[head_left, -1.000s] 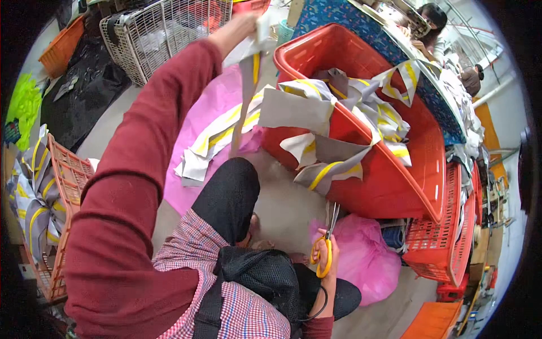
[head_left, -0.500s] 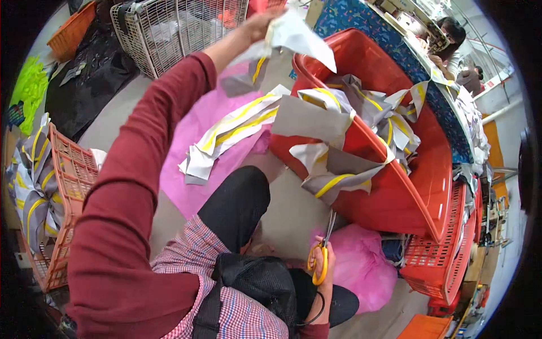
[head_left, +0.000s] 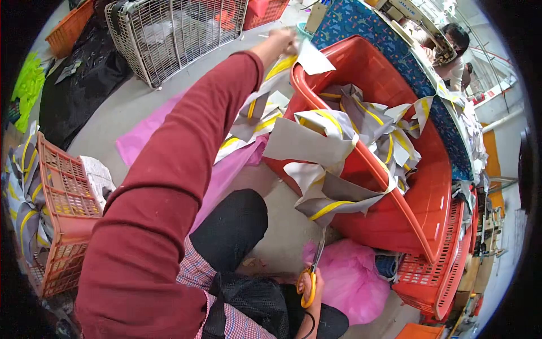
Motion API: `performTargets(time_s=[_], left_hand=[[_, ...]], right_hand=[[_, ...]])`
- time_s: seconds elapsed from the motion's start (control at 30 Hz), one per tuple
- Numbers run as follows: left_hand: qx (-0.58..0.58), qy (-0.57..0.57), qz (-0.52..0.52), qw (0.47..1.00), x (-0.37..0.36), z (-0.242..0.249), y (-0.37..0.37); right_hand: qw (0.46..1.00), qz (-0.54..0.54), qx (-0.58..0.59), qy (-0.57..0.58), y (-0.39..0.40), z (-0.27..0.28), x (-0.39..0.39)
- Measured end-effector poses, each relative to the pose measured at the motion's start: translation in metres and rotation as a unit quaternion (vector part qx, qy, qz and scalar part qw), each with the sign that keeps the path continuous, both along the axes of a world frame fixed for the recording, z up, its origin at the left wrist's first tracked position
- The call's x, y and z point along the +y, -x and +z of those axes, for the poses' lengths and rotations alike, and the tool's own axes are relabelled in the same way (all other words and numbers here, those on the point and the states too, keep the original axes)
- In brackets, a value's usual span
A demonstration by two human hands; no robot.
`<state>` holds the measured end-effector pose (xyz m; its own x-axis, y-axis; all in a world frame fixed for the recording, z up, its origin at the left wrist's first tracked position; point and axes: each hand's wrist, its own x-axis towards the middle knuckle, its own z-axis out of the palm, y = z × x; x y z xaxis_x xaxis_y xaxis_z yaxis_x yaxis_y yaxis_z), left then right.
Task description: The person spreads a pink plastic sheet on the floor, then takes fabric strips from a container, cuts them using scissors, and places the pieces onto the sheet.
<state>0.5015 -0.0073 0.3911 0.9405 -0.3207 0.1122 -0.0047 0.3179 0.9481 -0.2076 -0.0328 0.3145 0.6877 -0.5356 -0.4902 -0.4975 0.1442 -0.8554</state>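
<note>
My left hand (head_left: 282, 42), slightly blurred, is stretched far forward. Its closed fingers hold a white-and-grey fabric piece (head_left: 314, 60) at the near-left rim of the red tub (head_left: 395, 195). Low in the view, my right hand (head_left: 317, 294) grips scissors (head_left: 308, 285) by their yellow-orange handles, blades pointing up. Grey and white pieces with yellow stripes (head_left: 370, 113) fill part of the tub, and others (head_left: 339, 206) hang over its side. More striped strips (head_left: 262, 121) lie on pink plastic (head_left: 226, 175), partly behind my left sleeve.
Left stands a tilted pink-red crate (head_left: 65, 175) beside striped fabric. A wire basket (head_left: 175, 37) is at the top. A bulging pink bag (head_left: 353, 279) and red baskets (head_left: 429, 274) are at lower right. Beyond the blue patterned panel (head_left: 375, 45), a person (head_left: 454, 42) sits at a machine.
My left hand has moved right and slightly down, bringing the fabric against the tub's rim. The view has shifted a little. My right hand still holds the scissors, slightly lower in view.
</note>
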Motion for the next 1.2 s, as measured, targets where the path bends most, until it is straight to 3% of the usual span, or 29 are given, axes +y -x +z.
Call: performTargets(time_s=[0.07,0.1,0.13,0.2,0.27,0.33,0.4,0.47,0.5,0.53,0.6,0.63,0.7,0.73,0.8,0.83,0.87,0.93,0.97,1.0,1.07,1.13,1.2], left_hand=[[-0.111,0.125,-0.088,0.982,-0.009,0.031,-0.007],[-0.116,0.163,-0.108,0.974,-0.008,0.051,-0.010],[-0.049,0.174,-0.119,0.976,-0.008,0.066,-0.022],[-0.093,0.253,-0.121,0.955,0.027,0.093,0.014],[-0.091,0.261,-0.153,0.949,0.068,0.083,0.025],[-0.127,0.182,-0.184,0.958,0.112,0.020,-0.017],[-0.060,0.129,-0.153,0.978,0.158,-0.015,0.040],[0.001,0.099,-0.119,0.988,0.208,-0.108,0.033],[0.053,0.072,-0.105,0.990,0.237,-0.187,0.009],[0.062,-0.057,-0.078,0.993,0.265,-0.243,0.018],[0.126,-0.358,-0.079,0.922,0.318,-0.375,0.019],[0.003,-0.499,0.014,0.866,0.295,-0.329,0.102],[-0.030,-0.556,0.014,0.831,0.264,-0.280,0.198],[0.061,-0.460,-0.092,0.881,0.243,-0.235,0.239],[0.010,-0.355,-0.312,0.881,0.205,-0.174,0.294],[-0.037,-0.316,-0.349,0.881,0.176,-0.131,0.330],[-0.151,-0.296,-0.379,0.864,0.150,-0.121,0.348],[-0.184,-0.209,-0.408,0.869,0.104,-0.056,0.400],[-0.327,-0.232,-0.366,0.840,0.073,-0.076,0.404],[-0.418,-0.179,-0.272,0.848,0.051,-0.061,0.424],[-0.373,-0.198,-0.166,0.891,0.009,-0.047,0.456],[-0.435,-0.200,0.044,0.877,-0.025,-0.029,0.477],[-0.405,-0.251,0.062,0.877,-0.052,-0.036,0.477]], right_hand=[[1.000,-0.020,0.002,0.005,-0.006,0.004,0.000],[1.000,-0.019,0.004,0.002,-0.004,0.001,0.000],[1.000,-0.012,-0.001,-0.005,-0.005,-0.003,-0.004],[1.000,-0.007,-0.006,-0.016,-0.005,-0.005,-0.004],[1.000,0.021,-0.014,0.008,-0.008,-0.001,-0.002],[0.999,0.027,-0.016,0.006,-0.006,-0.001,-0.001],[0.998,0.044,-0.041,0.019,-0.008,0.003,0.002],[0.999,0.012,-0.029,0.007,-0.008,0.000,0.002],[0.999,0.026,-0.033,0.017,-0.008,0.000,0.002],[0.998,0.035,-0.035,0.028,-0.006,0.001,0.003],[0.999,0.019,-0.045,0.021,-0.002,-0.003,0.003],[0.998,0.029,-0.063,0.013,0.000,-0.002,0.002],[0.997,0.012,-0.075,0.008,0.002,0.001,0.004],[0.996,0.010,-0.090,-0.001,0.002,0.002,0.004],[0.995,-0.003,-0.096,-0.001,0.003,0.002,0.003],[0.994,0.003,-0.106,0.012,0.004,0.002,0.003],[0.993,0.011,-0.119,0.026,0.003,0.003,0.003],[0.991,0.005,-0.133,0.033,0.004,0.007,0.005],[0.989,0.013,-0.137,0.051,0.006,0.009,0.004],[0.987,0.021,-0.142,0.070,0.007,0.011,0.003],[0.987,0.005,-0.153,0.047,0.011,0.022,0.005],[0.982,0.007,-0.162,0.094,0.017,0.023,0.003],[0.980,-0.003,-0.167,0.105,0.022,0.026,0.003]])
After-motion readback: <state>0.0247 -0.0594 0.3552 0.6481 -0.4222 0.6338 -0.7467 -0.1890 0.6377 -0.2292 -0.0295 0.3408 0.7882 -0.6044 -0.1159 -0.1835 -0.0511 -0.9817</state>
